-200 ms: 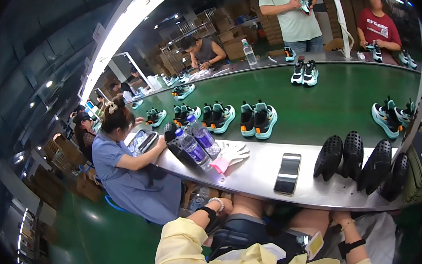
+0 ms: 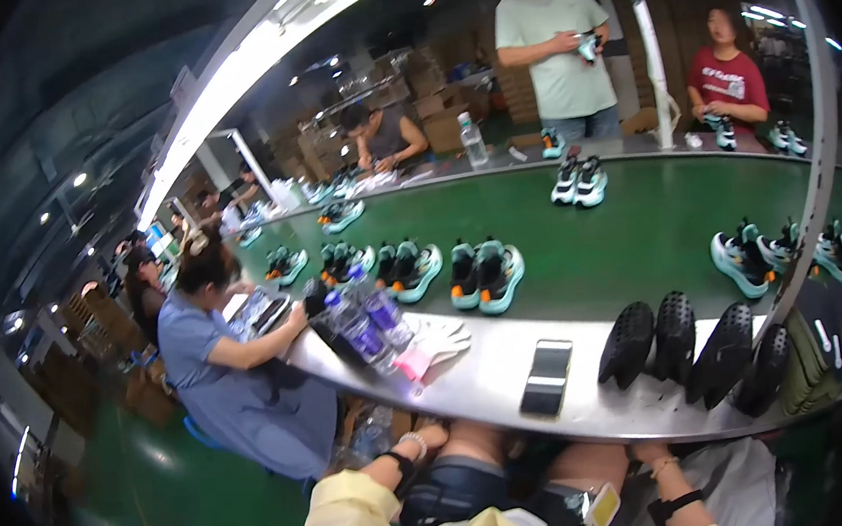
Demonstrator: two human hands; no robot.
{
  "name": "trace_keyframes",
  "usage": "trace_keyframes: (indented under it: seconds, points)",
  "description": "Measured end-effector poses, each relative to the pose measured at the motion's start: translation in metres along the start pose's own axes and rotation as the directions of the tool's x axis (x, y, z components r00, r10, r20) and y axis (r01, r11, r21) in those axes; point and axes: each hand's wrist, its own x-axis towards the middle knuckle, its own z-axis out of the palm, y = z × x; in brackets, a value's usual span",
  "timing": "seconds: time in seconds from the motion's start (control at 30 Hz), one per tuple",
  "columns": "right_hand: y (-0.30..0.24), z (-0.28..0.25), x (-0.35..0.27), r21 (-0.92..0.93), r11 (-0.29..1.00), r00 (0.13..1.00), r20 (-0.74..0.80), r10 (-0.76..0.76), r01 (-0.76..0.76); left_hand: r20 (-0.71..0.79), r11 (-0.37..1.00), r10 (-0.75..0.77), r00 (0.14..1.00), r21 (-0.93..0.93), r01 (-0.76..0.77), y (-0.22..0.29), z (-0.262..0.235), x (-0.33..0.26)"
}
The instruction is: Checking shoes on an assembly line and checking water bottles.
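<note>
My left hand [image 2: 434, 435], with a beaded bracelet and a black wrist strap, rests beside my left thigh at the front edge of the metal bench [image 2: 490, 362]. Beside my right thigh, my right hand [image 2: 648, 452] is partly under that same edge; a bracelet and black strap are on its wrist. The fingers of both hands are mostly hidden, so what they may hold does not show. Nearest on the bench lie a phone [image 2: 547, 377], white gloves with a pink part [image 2: 434, 349] and two purple-labelled bottles [image 2: 355, 327]. Black perforated clogs [image 2: 675, 336] stand at the right.
Pairs of black and mint sneakers [image 2: 487, 277] stand along the green conveyor belt [image 2: 418, 228]. A person in blue [image 2: 241, 379] sits at the left, with several people across the belt. A metal post [image 2: 813, 168] rises at the right beside dark green insoles [image 2: 824, 348].
My view has tilted upward and turned slightly right, so the scene sits lower and further left. Both hands stay by my thighs.
</note>
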Motion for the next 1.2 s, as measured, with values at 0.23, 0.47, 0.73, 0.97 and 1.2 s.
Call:
trace_keyframes:
  seconds: [0.23, 0.47, 0.73, 0.97, 1.2]
  points:
    - [-0.053, -0.022, 0.01, 0.217, 0.976, 0.994, 0.108, -0.013, -0.011, 0.35, 0.924, -0.295, 0.889, -0.133, 0.359, 0.063, -0.002, -0.01]
    - [-0.045, -0.034, 0.003, 0.169, 0.984, 0.998, 0.03, -0.054, 0.048, 0.41, 0.91, -0.252, 0.877, -0.208, 0.359, 0.08, 0.01, -0.011]
    - [-0.088, -0.113, -0.013, 0.338, 0.858, 0.892, 0.375, 0.253, -0.386, 0.517, 0.795, -0.291, 0.805, -0.337, 0.504, 0.042, 0.003, -0.004]
    - [-0.107, -0.123, -0.047, 0.36, 0.825, 0.866, 0.42, 0.273, -0.435, 0.304, 0.926, -0.143, 0.942, -0.295, 0.235, 0.01, -0.018, -0.008]
    - [-0.221, -0.182, -0.03, 0.219, 0.926, 0.893, 0.401, 0.202, -0.308, 0.256, 0.637, 0.228, 0.939, 0.691, -0.343, 0.144, -0.016, -0.08]
